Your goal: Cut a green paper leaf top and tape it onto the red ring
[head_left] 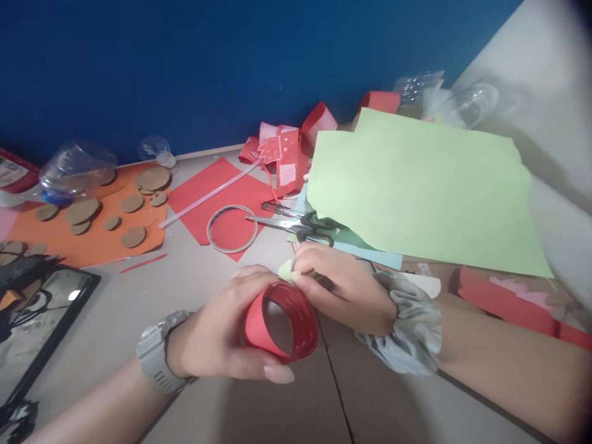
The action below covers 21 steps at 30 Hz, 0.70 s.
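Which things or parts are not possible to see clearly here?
In the head view:
Red paper roll: part of its outside, hidden by the left hand.
Pale green scrap: one end, hidden by the right hand.
Large green sheet: it hides whatever lies under it.
Red labelled item: cut off by left edge; lettering blurred.

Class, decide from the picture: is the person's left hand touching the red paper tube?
Touching. The head view shows the left hand curled around the red paper tube, with no gap at its side.

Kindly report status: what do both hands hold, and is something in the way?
Left hand around red tube. Right hand pinching green piece near tube's rim; contact unclear. Scissors just beyond right hand, seemingly not blocking.
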Each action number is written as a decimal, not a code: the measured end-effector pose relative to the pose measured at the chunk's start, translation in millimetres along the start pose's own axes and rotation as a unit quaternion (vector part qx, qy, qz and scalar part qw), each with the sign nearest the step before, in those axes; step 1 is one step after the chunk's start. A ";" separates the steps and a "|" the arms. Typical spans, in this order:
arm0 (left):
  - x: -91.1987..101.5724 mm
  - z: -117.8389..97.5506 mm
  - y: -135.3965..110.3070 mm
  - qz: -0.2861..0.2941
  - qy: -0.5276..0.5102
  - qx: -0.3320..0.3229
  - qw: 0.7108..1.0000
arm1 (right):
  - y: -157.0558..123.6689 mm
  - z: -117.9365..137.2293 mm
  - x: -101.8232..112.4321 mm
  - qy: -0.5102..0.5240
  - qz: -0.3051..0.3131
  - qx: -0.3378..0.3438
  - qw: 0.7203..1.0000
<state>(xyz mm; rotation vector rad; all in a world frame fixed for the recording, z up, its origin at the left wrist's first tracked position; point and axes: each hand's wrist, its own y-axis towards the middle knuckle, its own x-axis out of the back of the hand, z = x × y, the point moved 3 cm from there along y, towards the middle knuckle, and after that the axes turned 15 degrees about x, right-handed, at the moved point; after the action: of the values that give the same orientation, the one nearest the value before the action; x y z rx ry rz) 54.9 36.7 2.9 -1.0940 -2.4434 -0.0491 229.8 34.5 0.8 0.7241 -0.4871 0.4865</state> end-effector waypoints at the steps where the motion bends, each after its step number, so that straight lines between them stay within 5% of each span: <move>1: 0.1 0.3 0.0 0.000 -0.001 0.001 1.000 | 0.1 -0.2 -0.1 -0.001 0.002 -0.003 1.000; 21: 1.2 0.4 0.2 0.019 -0.006 0.041 0.999 | -0.5 -0.2 -1.7 0.017 0.010 -0.005 1.000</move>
<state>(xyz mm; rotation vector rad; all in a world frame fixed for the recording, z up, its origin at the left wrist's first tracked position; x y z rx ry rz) 54.2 37.7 3.0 -1.1082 -2.4117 0.0705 228.8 33.9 -0.5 0.7008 -0.4645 0.5140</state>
